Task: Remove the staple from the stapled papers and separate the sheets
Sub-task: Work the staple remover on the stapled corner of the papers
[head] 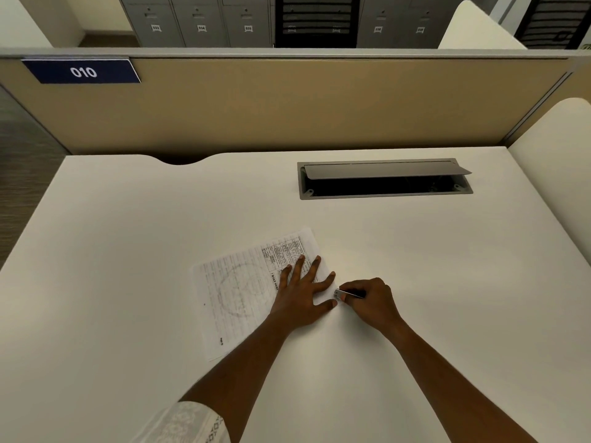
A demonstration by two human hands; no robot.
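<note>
The stapled papers [238, 287], printed white sheets, lie flat and slightly turned on the white desk [128, 251]. My left hand [302, 290] presses down on their right part with fingers spread and straight. Just right of it, my right hand [371, 302] grips a small metal staple remover [343, 294], whose silver jaws point left at the paper's near right corner, close to my left thumb tip. The staple itself is too small to make out.
A grey cable box [383, 180] with its lid raised is set into the desk at the back right. A tan partition [287, 100] with a "010" sign [83, 71] closes the far side. A white side panel [556, 174] stands at the right.
</note>
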